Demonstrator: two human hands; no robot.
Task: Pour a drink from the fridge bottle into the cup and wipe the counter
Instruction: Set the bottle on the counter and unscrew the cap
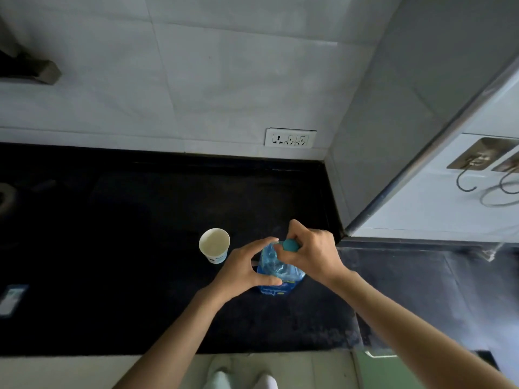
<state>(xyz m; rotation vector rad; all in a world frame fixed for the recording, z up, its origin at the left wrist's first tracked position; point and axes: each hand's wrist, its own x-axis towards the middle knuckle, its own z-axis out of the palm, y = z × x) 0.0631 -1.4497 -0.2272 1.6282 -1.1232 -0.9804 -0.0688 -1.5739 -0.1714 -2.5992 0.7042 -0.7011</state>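
A clear blue plastic bottle [276, 272] with a teal cap [290, 245] stands upright on the black counter [140, 234]. My left hand [247, 268] wraps the bottle's shoulder from the left. My right hand [311, 251] pinches the cap from the right. A white paper cup [214, 245] stands open and looks empty just left of the bottle, apart from my left hand.
A white socket plate [290, 137] sits on the tiled wall behind. A grey-white fridge side [421, 164] with metal hooks [474, 169] rises at right. A stove burner [5, 197] shows at far left, and a small pale object [11, 299] lies near the counter's left front.
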